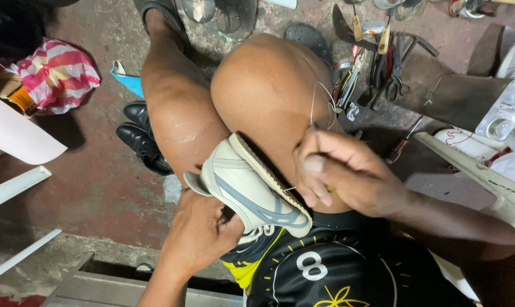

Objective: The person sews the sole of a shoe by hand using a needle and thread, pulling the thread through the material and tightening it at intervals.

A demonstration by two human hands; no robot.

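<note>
Cream leather with grey-blue stripes makes up the sneaker (252, 190), which is wedged between the person's bare knees with its sole edge turned up and to the right. Only the head view is given. The left hand (203, 233) cups the shoe from below at the heel end, fingers wrapped around it and bracing it against the thigh. The right hand (340, 173) is clenched around a stitching tool whose handle is mostly hidden in the fist; a thin metal shaft rises from it, and a pale thread (324, 105) loops up above the knuckles and runs down to the sole seam.

By its look the shoe is light and small, its upper soft and yielding while the rubber sole (263, 167) is stiffer; taking it at the heel and along the sole rim, as the knees and left hand do now, should keep it from twisting. The thread is fine and would tangle easily.

On the reddish floor at upper left lies a crumpled plastic bag (55, 74) striped pink and white, with an orange-labelled packet (19, 98) just beside it. A pair of black dress shoes (141, 136) sits by the left leg. At upper right, scissors (395, 79) and pliers lie among hand tools, near a clear plastic container (505, 111).
</note>
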